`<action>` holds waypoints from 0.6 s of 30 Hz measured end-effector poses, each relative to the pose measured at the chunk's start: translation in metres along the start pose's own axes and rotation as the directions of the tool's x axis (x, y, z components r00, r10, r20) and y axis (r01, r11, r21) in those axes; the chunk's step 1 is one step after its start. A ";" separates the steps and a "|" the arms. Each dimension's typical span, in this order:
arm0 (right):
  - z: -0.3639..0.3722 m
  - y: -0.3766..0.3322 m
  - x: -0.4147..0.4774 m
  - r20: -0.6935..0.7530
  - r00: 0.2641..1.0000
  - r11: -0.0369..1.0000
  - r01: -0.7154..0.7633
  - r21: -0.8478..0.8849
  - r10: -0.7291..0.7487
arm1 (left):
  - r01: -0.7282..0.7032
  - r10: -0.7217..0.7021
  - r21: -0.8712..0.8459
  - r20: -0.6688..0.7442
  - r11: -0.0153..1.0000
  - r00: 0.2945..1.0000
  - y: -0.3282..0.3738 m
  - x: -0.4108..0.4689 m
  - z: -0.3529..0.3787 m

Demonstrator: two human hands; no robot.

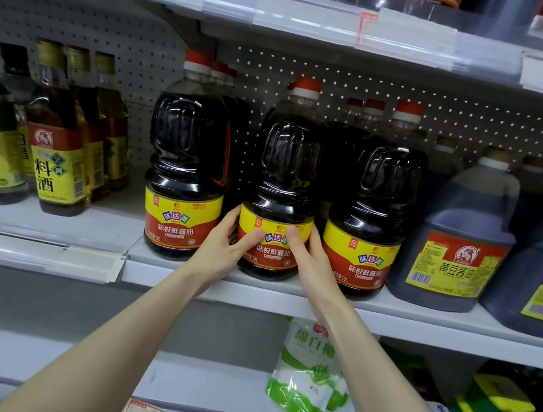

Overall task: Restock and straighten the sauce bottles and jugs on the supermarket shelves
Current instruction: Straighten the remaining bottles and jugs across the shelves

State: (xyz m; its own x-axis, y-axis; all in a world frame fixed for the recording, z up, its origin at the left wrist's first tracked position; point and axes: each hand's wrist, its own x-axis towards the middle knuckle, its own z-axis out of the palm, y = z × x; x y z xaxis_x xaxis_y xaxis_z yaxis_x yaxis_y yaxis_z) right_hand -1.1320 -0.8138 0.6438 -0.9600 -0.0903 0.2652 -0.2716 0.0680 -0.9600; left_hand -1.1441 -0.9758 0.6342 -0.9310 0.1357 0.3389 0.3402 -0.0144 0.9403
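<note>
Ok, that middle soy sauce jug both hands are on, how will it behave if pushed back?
Probably heavy: the middle jug looks full of dark sauce nearly to its neck. Tall, it might tip if pushed high; the left hand and right hand gripping it low should steady it.

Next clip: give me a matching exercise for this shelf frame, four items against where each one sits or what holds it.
Things:
1. middle soy sauce jug
2. cooking wine bottle
3. blue-grey jug
4. sugar bag

Places or states:
a. below the middle shelf
b. gripped between left hand and right hand
c. middle shelf, left part
d. middle shelf, right part

Pairs: 1-b, 2-c, 3-d, 4-a
</note>
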 end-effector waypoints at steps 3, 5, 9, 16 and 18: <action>0.001 0.000 0.002 0.003 1.000 1.000 -0.005 -0.009 0.005 | 0.015 -0.016 -0.012 -0.010 1.000 1.000 0.000 0.001 0.000; 0.001 0.000 0.003 0.007 1.000 1.000 -0.011 -0.012 0.011 | 0.027 -0.027 -0.015 0.005 1.000 1.000 0.000 0.002 0.000; 0.001 -0.001 0.003 0.007 1.000 1.000 -0.005 -0.018 0.005 | 0.027 -0.027 0.001 0.023 1.000 0.999 0.002 0.000 0.000; 0.002 -0.001 0.002 0.005 1.000 1.000 -0.008 -0.027 0.008 | 0.013 -0.013 -0.006 0.001 1.000 1.000 0.006 -0.003 0.002; 0.003 0.000 0.002 0.007 1.000 0.999 -0.012 -0.031 0.012 | 0.013 -0.013 -0.001 0.015 1.000 1.000 0.005 -0.004 0.001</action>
State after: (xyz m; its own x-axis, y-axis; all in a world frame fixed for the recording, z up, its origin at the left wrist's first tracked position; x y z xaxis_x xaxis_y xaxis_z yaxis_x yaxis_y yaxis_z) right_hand -1.1339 -0.8165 0.6444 -0.9626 -0.0961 0.2533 -0.2626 0.1003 -0.9597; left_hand -1.1387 -0.9752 0.6379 -0.9333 0.1503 0.3261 0.3279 -0.0132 0.9446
